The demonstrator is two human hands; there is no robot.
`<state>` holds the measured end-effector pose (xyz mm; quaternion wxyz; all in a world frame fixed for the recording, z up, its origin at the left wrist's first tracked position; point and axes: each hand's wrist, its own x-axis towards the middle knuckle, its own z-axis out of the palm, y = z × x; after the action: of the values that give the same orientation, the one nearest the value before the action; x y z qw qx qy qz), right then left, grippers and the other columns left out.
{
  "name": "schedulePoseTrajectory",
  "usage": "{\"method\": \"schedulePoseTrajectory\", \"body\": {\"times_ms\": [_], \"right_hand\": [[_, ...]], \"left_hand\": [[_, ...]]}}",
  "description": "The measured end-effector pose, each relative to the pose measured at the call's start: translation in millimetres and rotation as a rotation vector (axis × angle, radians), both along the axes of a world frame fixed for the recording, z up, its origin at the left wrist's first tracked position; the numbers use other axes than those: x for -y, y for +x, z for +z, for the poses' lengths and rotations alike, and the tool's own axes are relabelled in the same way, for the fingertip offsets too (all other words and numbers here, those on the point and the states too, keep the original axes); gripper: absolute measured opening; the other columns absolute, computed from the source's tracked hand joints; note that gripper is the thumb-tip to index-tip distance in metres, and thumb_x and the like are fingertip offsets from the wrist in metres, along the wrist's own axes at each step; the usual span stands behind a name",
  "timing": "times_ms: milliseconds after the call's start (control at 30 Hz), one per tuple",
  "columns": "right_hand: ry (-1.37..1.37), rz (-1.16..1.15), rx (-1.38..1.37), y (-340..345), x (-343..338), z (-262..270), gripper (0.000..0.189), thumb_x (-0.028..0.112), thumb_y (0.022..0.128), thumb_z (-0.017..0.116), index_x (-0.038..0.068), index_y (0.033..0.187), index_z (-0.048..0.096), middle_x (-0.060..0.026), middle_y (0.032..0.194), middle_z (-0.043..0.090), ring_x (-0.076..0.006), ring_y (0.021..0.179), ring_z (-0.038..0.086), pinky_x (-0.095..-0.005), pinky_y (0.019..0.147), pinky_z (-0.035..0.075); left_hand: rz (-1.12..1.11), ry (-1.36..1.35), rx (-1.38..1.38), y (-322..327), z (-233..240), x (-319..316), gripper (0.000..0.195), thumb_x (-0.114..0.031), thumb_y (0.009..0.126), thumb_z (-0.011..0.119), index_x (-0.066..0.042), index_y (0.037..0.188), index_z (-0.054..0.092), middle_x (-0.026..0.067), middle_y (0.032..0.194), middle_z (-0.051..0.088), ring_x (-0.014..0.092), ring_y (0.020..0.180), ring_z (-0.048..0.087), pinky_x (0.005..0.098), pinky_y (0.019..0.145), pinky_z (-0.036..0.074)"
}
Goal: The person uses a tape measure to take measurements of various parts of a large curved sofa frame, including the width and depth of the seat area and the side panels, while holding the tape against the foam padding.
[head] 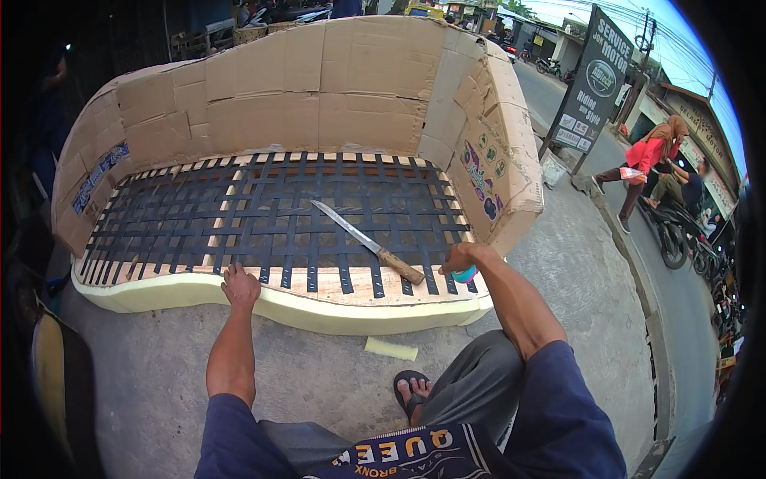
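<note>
Before me stands a curved sofa frame with cardboard-covered back and sides (pixel 269 96). Woven black webbing straps (pixel 287 203) span its seat, stapled to the wooden front rail (pixel 323 281). A strip of pale yellow foam (pixel 359 317) covers the rail's front face. My left hand (pixel 241 286) rests on the front edge, fingers spread, holding nothing. My right hand (pixel 459 257), over the right front corner, is curled around a teal-and-pink round object (pixel 464 275), partly hidden by the hand. A long knife with a wooden handle (pixel 400 266) lies across webbing and rail, blade pointing far left.
A foam offcut (pixel 391 349) lies on the concrete floor (pixel 317 377) near my sandalled foot. To the right, beyond a kerb, a person in a red top (pixel 645 152) walks near a motorcycle (pixel 670 233) with a rider. A signboard (pixel 589 84) stands behind the sofa's right end.
</note>
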<state>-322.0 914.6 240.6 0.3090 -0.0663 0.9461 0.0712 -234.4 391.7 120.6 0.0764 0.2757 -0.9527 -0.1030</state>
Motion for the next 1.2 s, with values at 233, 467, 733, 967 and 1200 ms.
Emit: {"method": "schedulePoseTrajectory", "body": {"times_ms": [233,467,733,967,1200], "right_hand": [[0.024,0.014,0.034,0.5,3.5,2.5,0.061,0.055,0.087,0.060,0.009,0.126,0.065,-0.0143,0.125,0.065,-0.0314,0.116,0.061,-0.0432,0.098,0.047],[0.028,0.014,0.052,-2.3,-1.2,0.3,0.062,0.055,0.088,0.058,0.008,0.127,0.064,-0.0141,0.126,0.065,-0.0315,0.117,0.060,-0.0433,0.099,0.047],[0.011,0.012,0.052,4.1,6.7,9.3,0.060,0.054,0.086,0.059,0.010,0.127,0.065,-0.0137,0.126,0.065,-0.0311,0.117,0.060,-0.0428,0.099,0.047],[-0.024,-0.016,0.031,-5.9,-9.2,-7.3,0.060,0.053,0.084,0.063,0.009,0.125,0.066,-0.0140,0.123,0.066,-0.0314,0.114,0.062,-0.0420,0.098,0.047],[-0.018,0.031,0.031,-6.1,1.5,-6.7,0.061,0.055,0.084,0.064,0.009,0.125,0.066,-0.0138,0.122,0.067,-0.0309,0.114,0.062,-0.0416,0.097,0.047]], "left_hand": [[0.014,-0.001,-0.008,0.3,-0.8,0.6,0.043,-0.020,0.089,0.054,-0.005,0.129,0.051,0.0116,0.141,0.046,0.030,0.136,0.038,0.0551,0.107,0.035],[0.020,0.010,0.001,-0.7,3.2,-3.4,0.042,-0.020,0.089,0.054,-0.005,0.129,0.051,0.0111,0.143,0.045,0.030,0.137,0.037,0.0555,0.108,0.034],[0.048,0.013,0.040,0.5,3.2,-3.5,0.046,-0.020,0.090,0.054,-0.006,0.134,0.049,0.0104,0.148,0.041,0.029,0.141,0.033,0.0552,0.111,0.030],[0.047,0.029,0.017,-4.7,6.6,-9.5,0.046,-0.019,0.089,0.056,-0.006,0.132,0.050,0.0102,0.146,0.043,0.028,0.140,0.034,0.0550,0.110,0.031],[0.057,0.015,0.016,0.2,2.1,-1.2,0.046,-0.019,0.089,0.056,-0.006,0.132,0.050,0.0111,0.146,0.043,0.029,0.139,0.034,0.0548,0.111,0.031]]}}
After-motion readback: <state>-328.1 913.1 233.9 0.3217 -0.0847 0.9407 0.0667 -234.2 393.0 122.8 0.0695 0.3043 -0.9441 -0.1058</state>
